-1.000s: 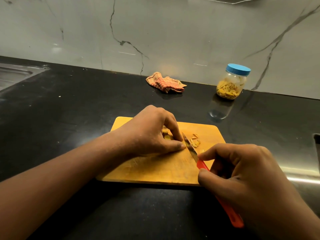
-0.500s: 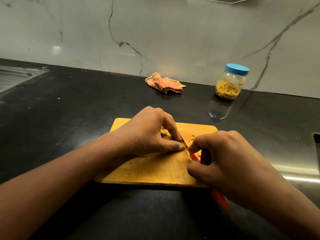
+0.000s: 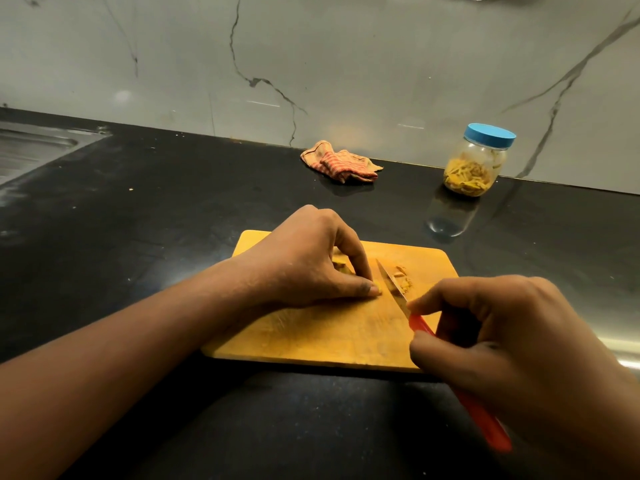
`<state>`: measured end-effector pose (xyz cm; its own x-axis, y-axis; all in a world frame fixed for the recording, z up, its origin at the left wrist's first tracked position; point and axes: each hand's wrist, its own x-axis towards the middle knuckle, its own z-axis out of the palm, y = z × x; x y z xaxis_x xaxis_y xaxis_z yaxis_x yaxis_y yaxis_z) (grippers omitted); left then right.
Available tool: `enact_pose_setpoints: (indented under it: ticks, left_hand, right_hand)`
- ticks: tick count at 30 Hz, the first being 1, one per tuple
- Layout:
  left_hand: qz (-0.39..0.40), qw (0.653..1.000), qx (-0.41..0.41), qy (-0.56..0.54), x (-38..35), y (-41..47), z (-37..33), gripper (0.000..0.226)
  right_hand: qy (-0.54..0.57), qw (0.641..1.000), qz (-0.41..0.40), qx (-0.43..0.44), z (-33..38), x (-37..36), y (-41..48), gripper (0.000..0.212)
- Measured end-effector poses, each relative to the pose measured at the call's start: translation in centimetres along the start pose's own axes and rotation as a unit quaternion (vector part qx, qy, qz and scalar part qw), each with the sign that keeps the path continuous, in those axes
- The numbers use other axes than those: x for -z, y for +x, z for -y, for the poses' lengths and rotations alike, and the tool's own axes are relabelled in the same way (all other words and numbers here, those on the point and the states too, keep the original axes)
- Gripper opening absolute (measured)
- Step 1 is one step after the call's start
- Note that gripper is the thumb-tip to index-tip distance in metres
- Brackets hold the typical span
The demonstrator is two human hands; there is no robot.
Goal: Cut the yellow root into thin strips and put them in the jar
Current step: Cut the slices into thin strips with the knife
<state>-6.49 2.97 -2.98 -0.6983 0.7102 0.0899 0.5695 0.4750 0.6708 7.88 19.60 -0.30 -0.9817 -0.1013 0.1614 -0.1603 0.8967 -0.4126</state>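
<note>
On the wooden cutting board (image 3: pixel 311 337) my left hand (image 3: pixel 308 261) presses down on the yellow root (image 3: pixel 341 265), which shows only between finger and thumb. My right hand (image 3: pixel 509 344) grips the red-handled knife (image 3: pixel 420 325); its blade lies on the board just right of my left thumb. A small pile of cut strips (image 3: pixel 403 277) sits right of the blade. The clear jar (image 3: pixel 472 161) with a blue lid on stands at the back right, partly filled with yellow strips.
A crumpled striped cloth (image 3: pixel 341 162) lies by the marble wall behind the board. A steel sink (image 3: pixel 31 147) is set into the black counter (image 3: pixel 138 220) at far left. A metal edge shows at the right border.
My right hand pushed the knife forward through the root half a second ago, then drew it back toward me. My left hand and the board stayed in place.
</note>
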Motion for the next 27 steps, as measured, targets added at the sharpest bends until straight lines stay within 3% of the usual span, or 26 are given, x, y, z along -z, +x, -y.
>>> enact_pose_setpoints:
  ticks: [13, 22, 27]
  left_hand:
    - [0.010, 1.000, -0.013, 0.001, 0.1, 0.1, 0.3, 0.004]
    - [0.003, 0.999, -0.035, 0.011, -0.1, -0.1, 0.3, 0.002]
    - [0.013, 1.000, -0.027, 0.002, 0.1, 0.1, 0.5, 0.005]
  right_hand:
    - [0.012, 1.000, 0.008, 0.002, -0.1, -0.7, 0.6, 0.030]
    - [-0.048, 0.999, 0.009, 0.010, 0.7, -1.1, 2.1, 0.028]
    - [-0.019, 1.000, 0.014, 0.018, 0.4, -0.9, 0.4, 0.028]
